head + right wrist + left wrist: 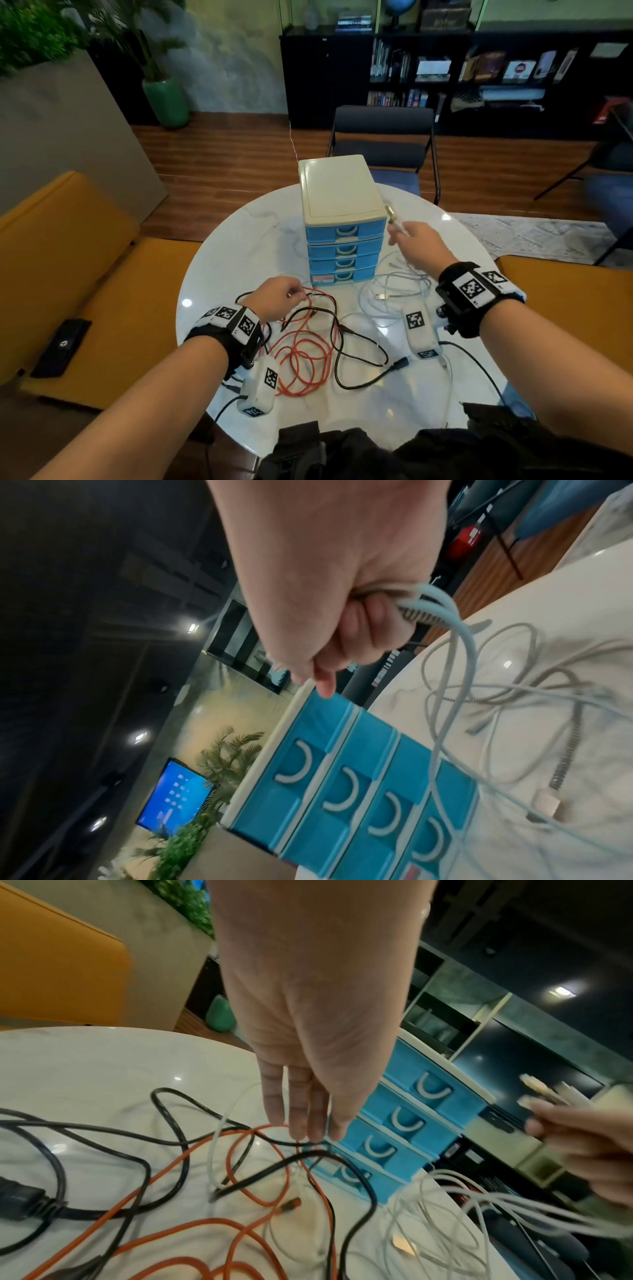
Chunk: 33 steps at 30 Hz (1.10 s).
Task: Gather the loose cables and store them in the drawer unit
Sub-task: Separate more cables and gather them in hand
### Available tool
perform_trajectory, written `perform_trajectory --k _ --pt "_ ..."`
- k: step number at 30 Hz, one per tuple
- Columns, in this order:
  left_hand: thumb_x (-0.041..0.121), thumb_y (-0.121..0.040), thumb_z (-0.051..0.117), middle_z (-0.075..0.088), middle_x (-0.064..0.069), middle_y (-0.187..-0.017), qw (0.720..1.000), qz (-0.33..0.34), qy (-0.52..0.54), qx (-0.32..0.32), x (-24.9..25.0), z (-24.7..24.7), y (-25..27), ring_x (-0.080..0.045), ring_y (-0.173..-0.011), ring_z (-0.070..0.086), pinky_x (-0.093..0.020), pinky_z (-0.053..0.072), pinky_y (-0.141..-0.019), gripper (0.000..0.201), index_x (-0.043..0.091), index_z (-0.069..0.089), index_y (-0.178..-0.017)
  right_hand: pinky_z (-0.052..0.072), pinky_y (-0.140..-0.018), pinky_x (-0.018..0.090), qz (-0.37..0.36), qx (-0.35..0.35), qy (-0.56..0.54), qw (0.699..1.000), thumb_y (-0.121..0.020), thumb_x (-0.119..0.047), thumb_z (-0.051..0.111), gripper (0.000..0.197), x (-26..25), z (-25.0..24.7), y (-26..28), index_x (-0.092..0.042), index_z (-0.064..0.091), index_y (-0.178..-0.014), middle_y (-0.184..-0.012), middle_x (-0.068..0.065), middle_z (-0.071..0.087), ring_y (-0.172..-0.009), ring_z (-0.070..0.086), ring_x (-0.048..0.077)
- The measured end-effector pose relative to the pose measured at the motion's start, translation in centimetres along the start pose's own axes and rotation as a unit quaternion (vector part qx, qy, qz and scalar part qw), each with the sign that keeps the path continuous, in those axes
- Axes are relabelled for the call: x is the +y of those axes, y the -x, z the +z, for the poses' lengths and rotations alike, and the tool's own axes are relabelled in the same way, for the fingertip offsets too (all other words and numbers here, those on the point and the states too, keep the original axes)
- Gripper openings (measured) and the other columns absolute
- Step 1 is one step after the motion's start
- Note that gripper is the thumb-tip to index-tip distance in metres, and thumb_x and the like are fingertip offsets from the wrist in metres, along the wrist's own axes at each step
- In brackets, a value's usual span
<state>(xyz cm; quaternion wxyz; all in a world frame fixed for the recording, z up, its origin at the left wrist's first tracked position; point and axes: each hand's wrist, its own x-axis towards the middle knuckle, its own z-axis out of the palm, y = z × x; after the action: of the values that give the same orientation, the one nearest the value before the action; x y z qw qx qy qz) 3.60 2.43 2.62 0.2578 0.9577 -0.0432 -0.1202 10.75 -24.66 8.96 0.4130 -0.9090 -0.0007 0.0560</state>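
Observation:
A cream drawer unit (339, 198) with blue drawers, all pushed in, stands mid-table (246, 240). My right hand (402, 233) is raised beside its top right corner and grips a bunch of white cables (394, 287); their plugs stick up above the fist. In the right wrist view the curled fingers (356, 631) hold the white cables (445, 631) above the drawer unit (359, 777). My left hand (296, 295) hovers over a tangle of orange cable (305, 356) and black cable (359, 346). Its straight fingers (298, 1123) touch the black cable (171, 1123) and orange cable (240, 1229).
A black chair (380, 144) stands behind the table. Yellow sofa seats flank it, the left one (68, 274) carrying a flat black item (61, 346). A black plug (400, 365) lies near the table's front. A dark bag (342, 452) sits at the near edge.

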Motion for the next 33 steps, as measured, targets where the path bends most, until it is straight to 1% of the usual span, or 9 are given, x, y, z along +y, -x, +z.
perform_trajectory --k 2,5,8,11,16,20,24,28,33 --pt "0.034 -0.096 0.051 0.066 -0.003 -0.100 0.998 0.003 -0.016 -0.061 1.0 0.6 -0.1 -0.013 -0.086 0.055 -0.023 0.041 -0.076 0.027 0.013 0.067 -0.106 0.035 -0.045 0.022 0.007 -0.085 -0.065 0.994 -0.101 -0.036 0.046 0.035 -1.0 0.7 0.9 -0.011 0.059 -0.080 -0.064 0.003 0.048 -0.050 0.043 0.015" --pt "0.038 -0.097 0.047 0.063 0.001 -0.080 0.989 0.010 -0.025 -0.143 2.5 1.0 -0.1 -0.009 -0.068 0.056 -0.021 0.043 -0.063 0.034 0.011 0.068 -0.095 0.028 -0.039 0.020 0.031 -0.211 -0.150 0.965 -0.102 -0.037 0.045 0.036 -1.8 2.2 1.9 -0.014 0.051 -0.075 -0.054 -0.002 0.038 -0.040 0.032 0.010" --pt "0.031 -0.100 0.042 0.059 -0.002 -0.072 0.994 -0.019 0.059 -0.089 3.9 1.0 -0.6 -0.015 -0.059 0.056 -0.024 0.047 -0.059 0.033 0.014 0.060 -0.078 0.035 -0.037 0.018 0.096 -0.306 -0.141 0.937 -0.104 -0.034 0.040 0.038 -1.9 4.1 2.9 -0.010 0.055 -0.079 -0.051 0.001 0.050 -0.037 0.043 0.010" --pt "0.024 -0.102 0.038 0.056 -0.005 -0.069 0.965 -0.050 0.255 -0.044 5.3 0.0 -0.6 -0.015 -0.053 0.054 -0.025 0.049 -0.057 0.030 0.011 0.052 -0.079 0.054 -0.047 0.024 0.183 -0.368 -0.164 0.897 -0.106 -0.034 0.032 0.043 -1.5 6.1 4.3 0.000 0.056 -0.095 -0.067 0.012 0.070 -0.051 0.067 0.016" --pt "0.021 -0.101 0.043 0.061 0.000 -0.074 0.905 0.034 0.327 -0.269 4.8 -2.1 0.6 -0.010 -0.059 0.050 -0.016 0.044 -0.058 0.023 0.014 0.057 -0.083 0.061 -0.060 0.032 0.243 -0.262 -0.436 0.826 -0.107 -0.030 0.030 0.041 -1.4 6.6 3.0 0.002 0.055 -0.108 -0.081 0.017 0.073 -0.069 0.074 0.022" --pt "0.012 -0.099 0.047 0.066 0.004 -0.071 0.887 0.037 0.328 -0.323 3.4 -1.9 0.9 -0.009 -0.062 0.053 -0.014 0.046 -0.060 0.020 0.014 0.059 -0.083 0.061 -0.054 0.036 0.268 -0.271 -0.509 0.772 -0.107 -0.028 0.026 0.046 -2.4 5.5 2.5 0.006 0.057 -0.100 -0.079 0.019 0.074 -0.067 0.075 0.025" --pt "0.004 -0.098 0.045 0.069 0.005 -0.071 0.868 0.021 0.312 -0.386 2.9 -2.7 1.2 -0.008 -0.062 0.054 -0.015 0.046 -0.062 0.022 0.011 0.059 -0.083 0.059 -0.047 0.037 0.284 -0.245 -0.543 0.751 -0.107 -0.026 0.028 0.047 -2.6 5.5 2.6 0.007 0.056 -0.089 -0.066 0.020 0.071 -0.056 0.072 0.025" --pt "0.003 -0.096 0.050 0.072 0.004 -0.075 0.859 0.007 0.214 -0.465 1.7 -2.7 1.8 -0.006 -0.067 0.061 -0.019 0.048 -0.070 0.019 0.012 0.062 -0.084 0.054 -0.040 0.029 0.315 -0.165 -0.589 0.726 -0.107 -0.027 0.029 0.042 -1.0 5.0 1.1 -0.001 0.053 -0.084 -0.049 0.010 0.061 -0.039 0.062 0.019" --pt "0.012 -0.095 0.056 0.071 0.006 -0.077 0.887 -0.025 0.152 -0.434 1.3 -2.3 1.8 -0.009 -0.071 0.062 -0.022 0.050 -0.077 0.014 0.015 0.063 -0.083 0.057 -0.049 0.031 0.283 -0.144 -0.573 0.755 -0.106 -0.033 0.033 0.038 -0.3 4.7 0.9 -0.011 0.052 -0.082 -0.061 0.003 0.054 -0.045 0.060 0.014"
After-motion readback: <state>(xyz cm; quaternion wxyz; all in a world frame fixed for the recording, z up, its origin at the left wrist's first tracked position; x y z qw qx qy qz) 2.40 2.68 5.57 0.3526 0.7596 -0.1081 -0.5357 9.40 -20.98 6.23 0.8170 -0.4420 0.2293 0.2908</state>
